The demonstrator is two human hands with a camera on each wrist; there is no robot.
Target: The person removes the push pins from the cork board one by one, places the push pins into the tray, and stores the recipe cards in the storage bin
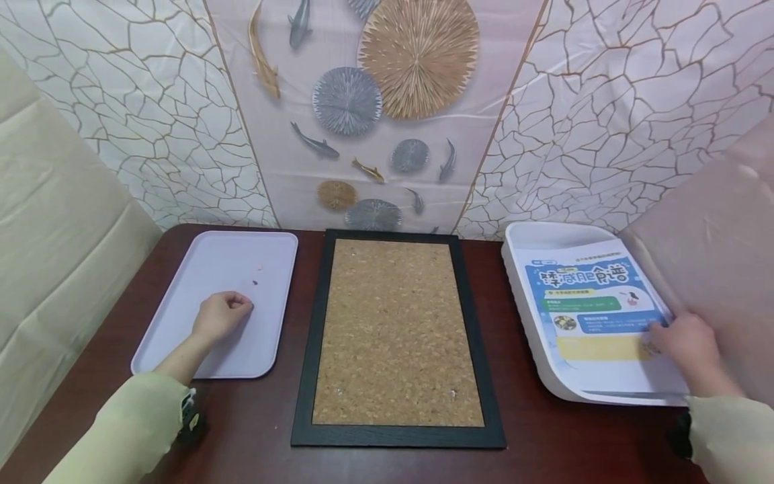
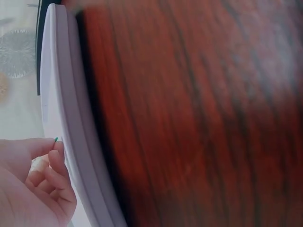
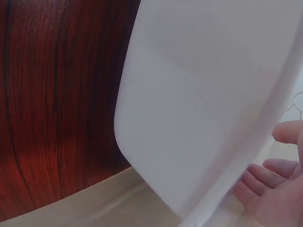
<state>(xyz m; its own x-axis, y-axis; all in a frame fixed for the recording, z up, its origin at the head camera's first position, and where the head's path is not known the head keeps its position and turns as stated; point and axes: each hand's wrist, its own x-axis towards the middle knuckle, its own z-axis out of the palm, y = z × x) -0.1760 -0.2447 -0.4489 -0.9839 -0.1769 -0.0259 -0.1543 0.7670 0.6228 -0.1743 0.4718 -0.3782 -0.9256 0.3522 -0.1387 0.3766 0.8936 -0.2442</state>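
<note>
My left hand (image 1: 222, 316) is over the white tray (image 1: 181, 323) at left, thumb and forefinger pinching a tiny green object (image 2: 56, 139); its kind is too small to tell. Further up the tray lie a small dark piece (image 1: 254, 282) and a pale pink piece (image 1: 260, 267). At right, my right hand (image 1: 692, 346) is at the side of a white basket (image 1: 547, 380), its thumb over the edge of a printed sheet (image 1: 595, 302). In the right wrist view the fingers (image 3: 265, 182) are loosely bent beside the basket wall, apart from the thumb.
A black-framed cork board (image 1: 399, 336) lies between tray and basket, with small shiny bits near its corners. Everything stands on a dark red wooden table (image 1: 254, 430). Patterned cloth (image 1: 375, 148) hangs behind, and pale padded panels (image 1: 54, 222) flank both sides.
</note>
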